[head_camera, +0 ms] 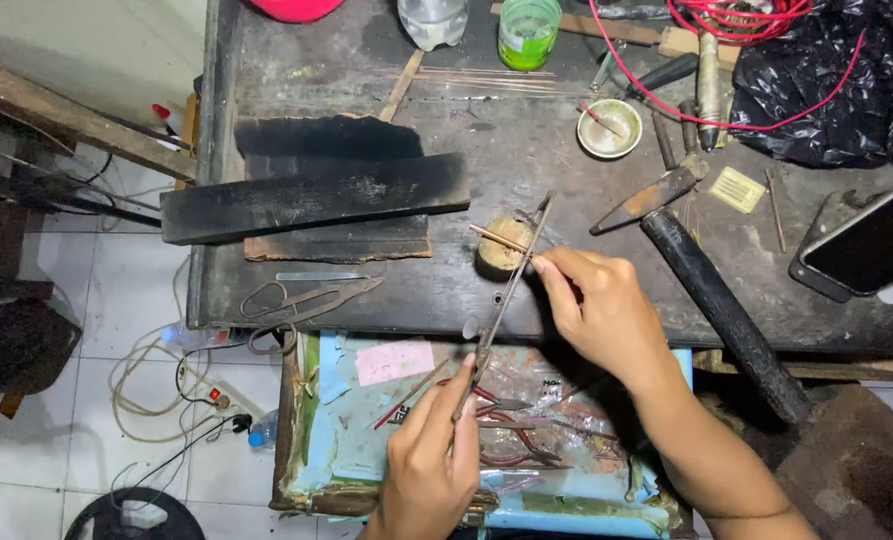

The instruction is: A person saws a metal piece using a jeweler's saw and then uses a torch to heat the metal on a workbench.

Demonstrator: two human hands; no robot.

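Observation:
My left hand (431, 455) grips the lower end of a long thin metal file (506, 295) that slants up toward a small round wooden block (498, 257) on the dark workbench (526, 160). My right hand (596, 305) pinches something small against the file near the block; what it holds is too small to tell. A thin wooden stick (491, 238) lies across the top of the block. Both hands hover over an open drawer (366, 420) with red-handled pliers (506, 415) and scraps inside.
Charred black boards (316, 195) lie at left, with metal shears (301, 298) below them. A hammer (711, 285), a small white bowl (609, 128), a green cup (528, 32), red wire (726, 30), a black bag (836, 80) and a phone (866, 245) crowd the right. Cables lie on the tiled floor (116, 300).

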